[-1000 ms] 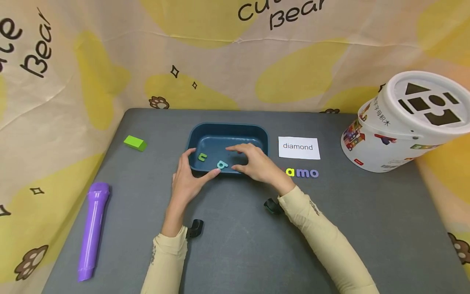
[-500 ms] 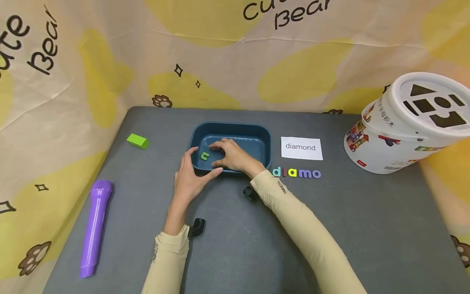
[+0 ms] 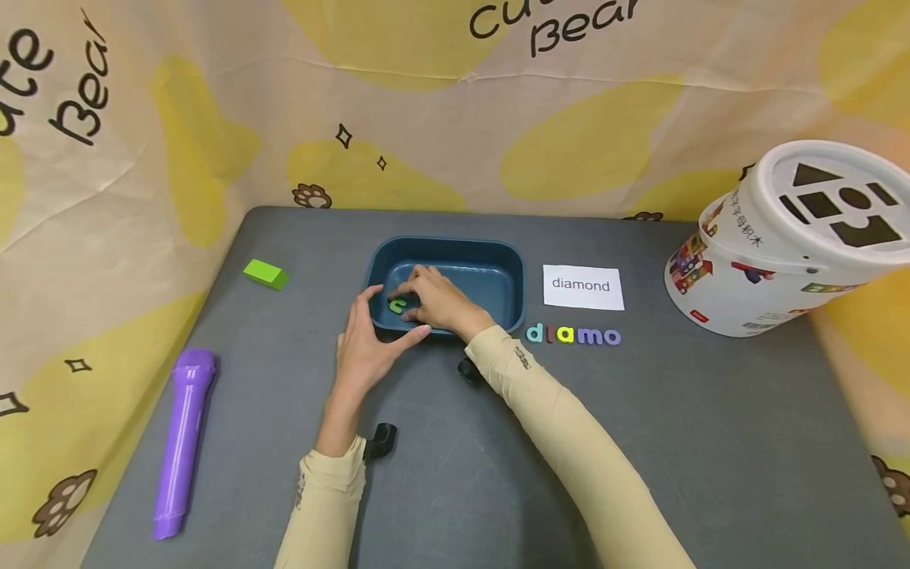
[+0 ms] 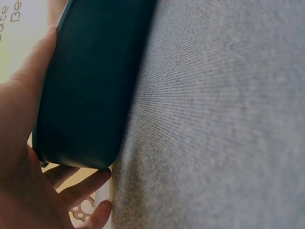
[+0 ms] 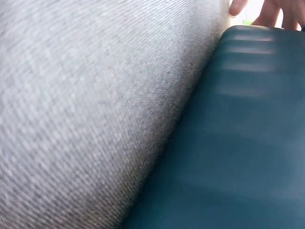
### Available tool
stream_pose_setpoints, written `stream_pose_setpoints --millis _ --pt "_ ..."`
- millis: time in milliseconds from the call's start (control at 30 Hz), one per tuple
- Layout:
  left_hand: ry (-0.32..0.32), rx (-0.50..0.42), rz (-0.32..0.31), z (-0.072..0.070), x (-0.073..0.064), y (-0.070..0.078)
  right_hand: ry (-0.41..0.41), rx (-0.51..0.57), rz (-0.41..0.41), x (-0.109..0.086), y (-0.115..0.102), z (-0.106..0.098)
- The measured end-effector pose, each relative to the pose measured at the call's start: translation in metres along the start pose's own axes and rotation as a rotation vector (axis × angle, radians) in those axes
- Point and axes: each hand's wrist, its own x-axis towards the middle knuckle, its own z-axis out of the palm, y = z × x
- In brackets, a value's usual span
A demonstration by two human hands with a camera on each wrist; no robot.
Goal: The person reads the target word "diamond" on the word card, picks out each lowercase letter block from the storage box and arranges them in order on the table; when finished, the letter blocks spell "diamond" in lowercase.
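My left hand grips the near left corner of a dark blue tray. Its thumb lies along the front rim and its fingers on the left side; the left wrist view shows them against the tray's outer wall. Inside the tray, my right hand has thumb and index finger at a small green letter n, which they partly cover. The right wrist view catches only the tray's outer wall and some fingers at its far end.
Colored letters "diamo" lie right of the tray, below a white card reading "diamond". A white bucket stands at the right. On the left are a green block and a purple toy microphone.
My right hand has moved left inside the tray to the green letter n, covering the light blue letter seen earlier. The left hand stays on the tray corner.
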Motion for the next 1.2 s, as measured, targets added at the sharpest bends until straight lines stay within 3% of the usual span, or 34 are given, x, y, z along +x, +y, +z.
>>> stream_pose_setpoints --millis 333,567,767,1000,1200 --pt "0.003 -0.013 0.001 -0.001 -0.002 0.000 0.056 0.075 0.006 -0.006 0.004 -0.004" --pt "0.005 -0.012 0.003 -0.001 -0.001 -0.001 0.112 0.103 -0.067 -0.019 0.012 -0.014" --pt "0.001 -0.006 -0.007 0.000 0.001 0.000 0.231 0.246 -0.077 -0.046 0.025 -0.029" --pt "0.014 -0.004 -0.011 0.000 0.000 0.000 0.412 0.385 -0.030 -0.083 0.042 -0.049" --pt "0.010 -0.004 -0.012 0.000 0.000 0.002 0.500 0.411 -0.023 -0.113 0.057 -0.063"
